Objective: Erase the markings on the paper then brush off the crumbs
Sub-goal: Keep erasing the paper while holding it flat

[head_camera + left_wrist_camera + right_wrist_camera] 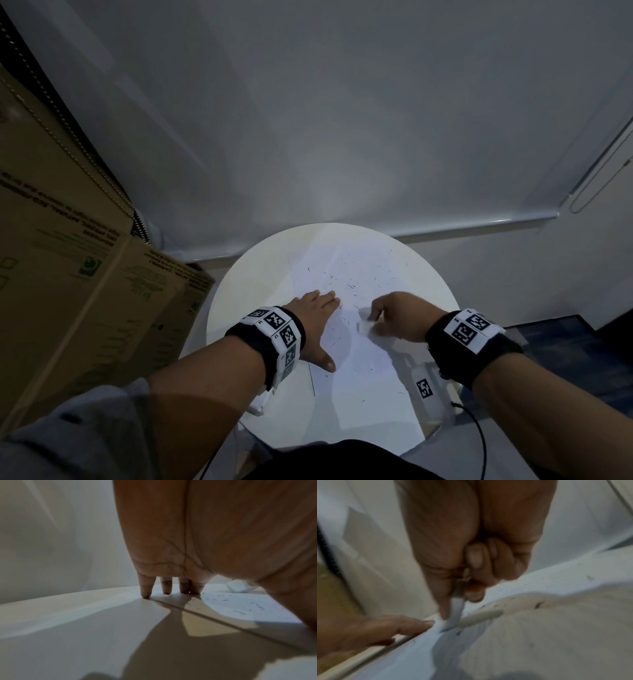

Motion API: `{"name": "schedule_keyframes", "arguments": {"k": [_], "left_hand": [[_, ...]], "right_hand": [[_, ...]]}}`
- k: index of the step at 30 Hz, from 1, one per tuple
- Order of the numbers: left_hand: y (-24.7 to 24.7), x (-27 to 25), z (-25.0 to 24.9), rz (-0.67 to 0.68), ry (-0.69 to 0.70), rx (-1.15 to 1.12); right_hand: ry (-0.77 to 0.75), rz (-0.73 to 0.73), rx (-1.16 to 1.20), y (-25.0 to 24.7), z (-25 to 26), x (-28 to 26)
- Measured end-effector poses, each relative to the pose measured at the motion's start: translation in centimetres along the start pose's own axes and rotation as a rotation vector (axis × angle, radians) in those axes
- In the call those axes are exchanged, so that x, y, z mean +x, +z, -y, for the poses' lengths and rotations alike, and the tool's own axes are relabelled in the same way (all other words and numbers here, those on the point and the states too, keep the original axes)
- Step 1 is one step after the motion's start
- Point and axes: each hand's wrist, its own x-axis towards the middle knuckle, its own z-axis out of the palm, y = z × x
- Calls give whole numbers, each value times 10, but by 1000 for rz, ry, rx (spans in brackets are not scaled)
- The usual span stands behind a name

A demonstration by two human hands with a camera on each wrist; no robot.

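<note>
A white sheet of paper [359, 359] lies on a round white table [246, 291], strewn with dark eraser crumbs [349, 284]. My left hand [317, 318] presses flat on the sheet's left edge with straight, spread fingers [147, 588]. My right hand [394, 318] pinches a white eraser [364, 325] between thumb and fingers, its tip down on the paper just right of the left hand. The right wrist view is blurred and shows the eraser [455, 612] touching the paper [402, 662]. The left wrist view catches the eraser [237, 586] beyond the palm.
Stacked cardboard boxes [68, 274] stand close to the table's left side. A white wall is behind, with a blind's bottom rail [479, 226] at the right. A white tagged device [424, 390] and a black cable [479, 438] hang at the table's right edge.
</note>
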Motion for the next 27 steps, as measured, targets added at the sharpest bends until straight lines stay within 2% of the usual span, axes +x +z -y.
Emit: {"name": "schedule_keyframes", "arguments": {"k": [2,3,6,7,9,12,13,16,18,22,23,27], "left_hand": [[1,1,0,7,-3,1],[1,1,0,8,-3,-1],[1,1,1,3,-3,-9],[1,1,1,4,-2,-9],[1,1,1,9,-2,-4],[0,2,1,13,-1,4],[1,2,1,11,-1,2],[1,1,1,6,-1,-10],[1,0,1,6,-2,-15],[0,0,0,8,-2,3],[0,0,1,9,-1,2],[0,0,1,9,1,-12]], "right_hand": [[-18,126,48,0,3,-4],[-10,86,35,-1,2,-2],[81,-187,-12,-8,-6,4],[96,-227,-8,-8,-6,4],[60,-153,-34,-5,-1,1],[-19,82,-18,2,11,-7],[-19,83,-33,1,12,-7],[42,-141,-80,-5,6,2],[49,-194,-66,-6,3,2],[-63,54,-64,6,13,-6],[-64,68,-66,6,13,-6],[40,-172,-58,-5,5,4]]}}
